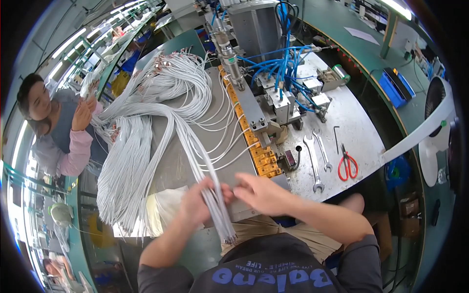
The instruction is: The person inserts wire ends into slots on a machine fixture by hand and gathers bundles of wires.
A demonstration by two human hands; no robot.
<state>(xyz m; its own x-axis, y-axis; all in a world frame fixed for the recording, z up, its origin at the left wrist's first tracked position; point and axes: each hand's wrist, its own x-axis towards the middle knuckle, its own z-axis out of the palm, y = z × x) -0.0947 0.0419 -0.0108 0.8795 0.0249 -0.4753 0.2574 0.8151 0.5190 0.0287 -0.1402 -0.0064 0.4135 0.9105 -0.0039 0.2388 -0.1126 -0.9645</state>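
Note:
A thick bundle of grey-white cables (215, 207) runs down over the near edge of the table, its tips hanging above my lap. My left hand (194, 202) is wrapped round this bundle a little above its lower end. Just right of the bundle is my right hand (256, 191), fingers pointing left toward it. Motion smears those fingers, so whether they pinch a wire is unclear. Several single cables curve from the heap into a row of yellow clamp blocks (261, 158) along the machine's edge, just beyond my right hand.
A large heap of cables (127, 180) covers the table's left side. Pneumatic machinery with blue hoses (283, 73) stands ahead. Right of it lie wrenches (312, 161), a hex key (336, 139) and red-handled scissors (348, 166). A white fan (420, 122) stands far right. A co-worker (63, 127) handles cables at left.

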